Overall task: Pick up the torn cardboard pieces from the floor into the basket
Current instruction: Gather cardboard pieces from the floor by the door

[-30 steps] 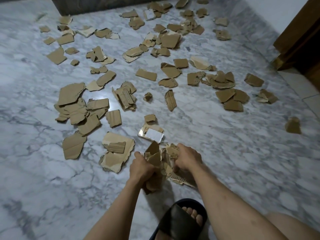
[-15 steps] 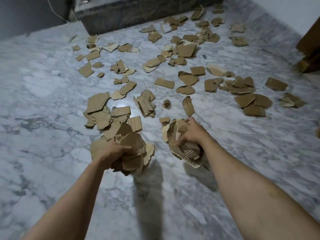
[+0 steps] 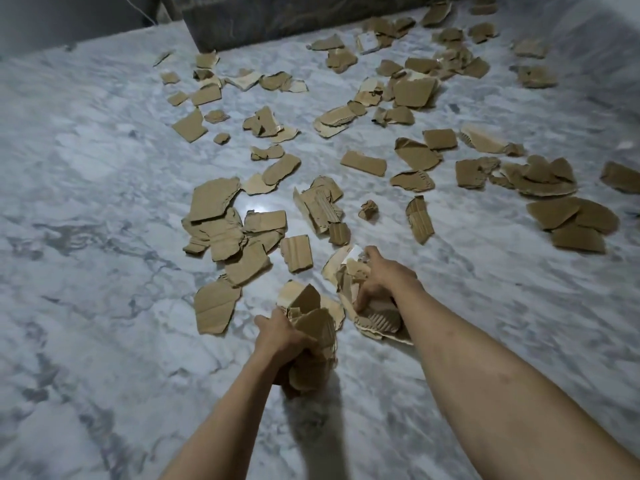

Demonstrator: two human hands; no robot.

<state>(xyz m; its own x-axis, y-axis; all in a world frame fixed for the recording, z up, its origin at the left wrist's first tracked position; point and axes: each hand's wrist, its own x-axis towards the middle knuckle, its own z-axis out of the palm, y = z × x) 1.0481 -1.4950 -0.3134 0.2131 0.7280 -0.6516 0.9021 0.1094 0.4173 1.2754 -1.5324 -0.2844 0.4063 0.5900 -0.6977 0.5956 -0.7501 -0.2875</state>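
The left hand (image 3: 277,336) grips a thick bunch of torn brown corrugated cardboard pieces (image 3: 310,344), its fingers curled tight around the bundle and holding it just above the white, grey-veined marble floor (image 3: 86,271). The right hand (image 3: 381,282) is closed on a second clump of ragged brown cardboard scraps (image 3: 375,318), thumb and fingers wrapped into the pile, which hangs low near the floor; whether its lowest edge touches the marble cannot be told.

Judging by how things lie, the job is in an early stretch. Two handfuls are gathered, but the basket is nowhere in view, so nothing can be seen to have gone into it. Most of the litter is left. A loose heap of flat brown cardboard sheets (image 3: 225,233) lies just beyond the left hand, with one large flat brown piece (image 3: 213,306) beside it. A small crumpled brown wad (image 3: 368,210) and a narrow ribbed brown strip (image 3: 419,220) sit just beyond the right hand. Farther out, an overlapping pile of wide brown pieces (image 3: 575,220) lies to the right, and many smaller scraps are scattered up to the dark stone ledge (image 3: 277,22) at the far edge.

Both hands look full, so the next step probably is to carry these loads to the basket before collecting more.
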